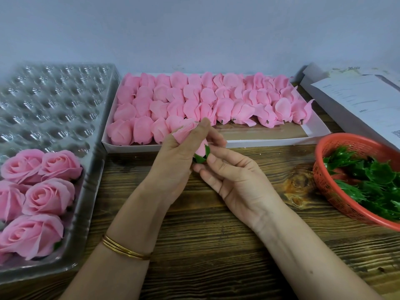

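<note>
The left hand (175, 156) gripped a pink rose head (190, 135) above the wooden table (216, 245), while the right hand (229, 178) pinched the green calyx (202, 156) at its base, just before the white box (270, 141) of pink blooms.

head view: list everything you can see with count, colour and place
held rose: one, pink with green base, between the hands
box roses: many, pink, in rows in the box
box: one, white, centre back
tray roses: at least five, pink, near end of tray
tray: one, clear plastic, left
basket: one, red, right
leaves: many, green, in basket
papers: several, white, back right
table: one, brown wood, under all
bangles: gold, left wrist
left hand: holds rose petals
right hand: pinches rose base
</note>
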The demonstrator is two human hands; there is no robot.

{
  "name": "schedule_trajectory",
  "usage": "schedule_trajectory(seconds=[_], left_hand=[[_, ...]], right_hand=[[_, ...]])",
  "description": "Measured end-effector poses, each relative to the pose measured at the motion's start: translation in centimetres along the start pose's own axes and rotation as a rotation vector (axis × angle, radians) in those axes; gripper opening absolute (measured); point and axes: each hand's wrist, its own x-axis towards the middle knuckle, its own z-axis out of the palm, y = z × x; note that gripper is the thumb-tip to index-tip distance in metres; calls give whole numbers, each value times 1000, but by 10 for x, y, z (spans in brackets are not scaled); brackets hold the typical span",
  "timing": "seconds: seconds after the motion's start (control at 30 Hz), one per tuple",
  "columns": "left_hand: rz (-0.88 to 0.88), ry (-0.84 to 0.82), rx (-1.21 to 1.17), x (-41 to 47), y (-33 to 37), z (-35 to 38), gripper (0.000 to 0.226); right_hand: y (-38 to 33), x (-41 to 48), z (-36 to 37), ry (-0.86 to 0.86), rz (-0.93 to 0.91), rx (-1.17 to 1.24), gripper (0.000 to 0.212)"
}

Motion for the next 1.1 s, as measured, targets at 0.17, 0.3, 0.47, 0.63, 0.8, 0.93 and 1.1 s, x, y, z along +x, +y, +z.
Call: schedule_trajectory(seconds=[0.17,0.3,0.47,0.63,0.8,0.93,1.1], left_hand=[[-25,-31,3,1,-4,-4,35],[-56,-65,45,1,-3,-7,39],[-87,-73,57,2,-2,-8,47],[-74,-77,69,2,-2,-7,32],[-68,-81,39,2,-2,-5,31],[-70,-91,-20,2,-2,-7,41],[-86,-86,-28,3,-4,-8,44]], right_hand=[[-1,0,-2,-33,7,-5,30],[-1,0,-2,-53,-6,-8,29],[1,1,-2,-29,-60,-8,34],[3,1,-2,-32,-129,-51,33],[2,1,-2,-33,-167,-79,33],[1,1,-2,-50,-123,-58,35],[-2,1,-3,-88,-45,-28,29]])
